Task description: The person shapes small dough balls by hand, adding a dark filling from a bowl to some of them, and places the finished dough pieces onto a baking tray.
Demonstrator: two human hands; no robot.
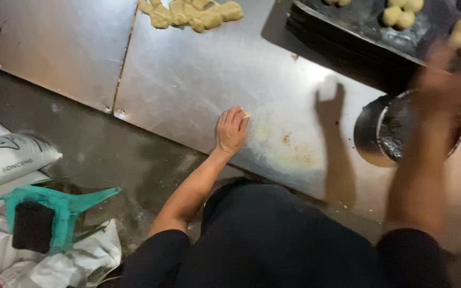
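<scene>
On table (198, 80), L fingers (237, 121) curled on dough bit (247, 116)

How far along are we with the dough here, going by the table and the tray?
Done: a few round dough balls sit on the dark tray. In hand: the left hand presses a small bit of dough against the steel table; the right hand is raised near the tray, blurred, apparently holding a dough piece. Left: a pile of rough dough chunks at the table's far edge remains unshaped.
</scene>
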